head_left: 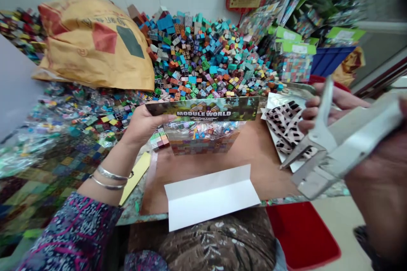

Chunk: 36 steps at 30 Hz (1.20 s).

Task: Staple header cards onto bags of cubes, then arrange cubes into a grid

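My left hand (141, 125) is closed on the left end of a printed header card (203, 112) reading "MODULE WORLD". Below the card, a clear bag of small colourful blocks (203, 144) stands on the brown board (267, 178). On the right, my right hand (370, 167) is wrapped round a grey metal plier stapler (337, 148), blurred by motion. Fingers show beyond the stapler's raised lever. The stapler's jaws stand apart from the header card. A creased white card (210, 194) lies at the board's front edge, close to my lap.
A heap of loose blocks (203, 63) backs the table, with a yellow sack (95, 46) at left. Black-and-white patterned pieces (284, 125) lie right of the board. A filled bag (297, 65) stands beside a blue bin (330, 59). A red tray (302, 235) sits below.
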{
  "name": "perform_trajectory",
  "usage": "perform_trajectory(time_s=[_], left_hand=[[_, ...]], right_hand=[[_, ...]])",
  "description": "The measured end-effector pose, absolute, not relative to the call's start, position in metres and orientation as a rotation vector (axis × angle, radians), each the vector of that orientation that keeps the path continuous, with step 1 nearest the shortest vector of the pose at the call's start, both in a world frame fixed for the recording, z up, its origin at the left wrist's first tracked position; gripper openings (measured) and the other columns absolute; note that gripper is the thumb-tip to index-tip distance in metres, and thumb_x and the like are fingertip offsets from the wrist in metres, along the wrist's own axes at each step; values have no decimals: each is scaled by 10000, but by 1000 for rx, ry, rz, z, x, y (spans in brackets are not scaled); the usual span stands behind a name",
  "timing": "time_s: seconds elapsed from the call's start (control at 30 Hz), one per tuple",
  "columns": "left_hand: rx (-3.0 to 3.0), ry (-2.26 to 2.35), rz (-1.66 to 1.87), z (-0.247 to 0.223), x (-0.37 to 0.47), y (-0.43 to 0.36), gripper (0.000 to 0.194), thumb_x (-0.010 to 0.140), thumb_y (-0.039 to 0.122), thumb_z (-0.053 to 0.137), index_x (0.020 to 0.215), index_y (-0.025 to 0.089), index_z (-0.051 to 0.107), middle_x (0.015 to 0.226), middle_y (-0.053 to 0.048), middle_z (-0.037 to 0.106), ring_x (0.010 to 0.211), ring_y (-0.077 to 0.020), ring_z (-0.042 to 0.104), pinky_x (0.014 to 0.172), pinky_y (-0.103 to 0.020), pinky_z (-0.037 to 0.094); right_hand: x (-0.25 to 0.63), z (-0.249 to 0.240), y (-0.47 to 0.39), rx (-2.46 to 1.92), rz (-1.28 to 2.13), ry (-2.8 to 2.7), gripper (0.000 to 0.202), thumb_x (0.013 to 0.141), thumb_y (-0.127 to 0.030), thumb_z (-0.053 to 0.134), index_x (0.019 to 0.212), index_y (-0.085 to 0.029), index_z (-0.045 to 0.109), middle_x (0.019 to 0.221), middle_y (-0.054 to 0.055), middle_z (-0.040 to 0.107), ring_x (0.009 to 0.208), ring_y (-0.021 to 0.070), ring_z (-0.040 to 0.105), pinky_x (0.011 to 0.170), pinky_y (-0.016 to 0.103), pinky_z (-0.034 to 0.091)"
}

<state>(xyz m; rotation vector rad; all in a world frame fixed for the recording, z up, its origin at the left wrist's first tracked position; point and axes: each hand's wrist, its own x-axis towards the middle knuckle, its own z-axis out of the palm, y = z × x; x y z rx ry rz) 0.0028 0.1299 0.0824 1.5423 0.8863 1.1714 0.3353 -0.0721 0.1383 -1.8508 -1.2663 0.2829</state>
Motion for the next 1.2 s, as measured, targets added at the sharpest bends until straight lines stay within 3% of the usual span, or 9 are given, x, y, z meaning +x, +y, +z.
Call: perform_trajectory(time_s=[0.1,0.2,0.27,0.43,0.53,0.67,0.87,1.07,1.2], left_hand=[[1547,855,1149,85,2,129,294,515,257,888,765,170,760,819,-14,746,750,-175,661,761,-295,531],[1580,877,1113,86,-1,130,308,513,280,876,769,163,751,796,-17,731,745,-179,647,749,-298,517],[1596,890,1093,86,-3,130,314,519,295,866,775,161,742,780,-15,717,740,-179,636,742,-299,508],[1636,877,1109,79,-6,133,264,573,295,832,778,165,728,820,-10,694,770,-164,615,760,-288,486],[1690,881,1113,76,-7,134,238,599,274,806,795,167,727,844,-14,680,796,-167,602,768,-288,482],[1698,849,1082,76,-6,134,241,611,286,787,803,158,717,828,-13,654,780,-167,577,736,-282,474],[1714,799,1045,76,-7,136,206,624,286,771,758,157,682,779,-5,618,764,-164,557,727,-283,467],[1764,778,1016,76,-10,138,249,662,255,747,885,176,671,937,-29,662,915,-205,590,867,-341,480],[1834,762,991,79,-13,138,164,682,225,717,818,181,635,886,-14,631,905,-202,578,877,-349,475]], right_hand=[[292,170,-46,-1359,712,-1178,732,916,-498,41,1513,-246,383,1459,117,504,1188,327,582,824,433,500],[248,195,-16,-1186,589,-1234,746,918,-302,-84,1524,-108,306,1405,168,509,1116,259,611,841,351,517],[224,206,5,-1122,506,-1248,750,909,-231,-126,1512,-95,298,1345,165,546,1089,226,623,843,325,517],[185,208,57,-932,392,-1230,521,957,-377,139,1323,-178,451,1233,102,592,1039,195,648,828,299,527],[170,198,84,-721,514,-1184,297,879,-436,330,1044,-257,501,1058,39,621,935,210,660,739,317,535],[154,186,105,-574,689,-1202,176,745,-426,579,870,-320,514,873,-20,607,794,209,609,665,329,517],[140,178,108,-577,781,-1240,183,773,-369,637,835,-267,498,796,-31,501,677,123,491,623,259,466],[137,169,109,-672,763,-1262,237,757,-384,679,836,-260,493,797,-28,519,676,137,521,584,277,474],[137,167,112,-692,743,-1288,224,768,-372,662,817,-259,475,781,-26,525,665,140,527,575,284,474]])
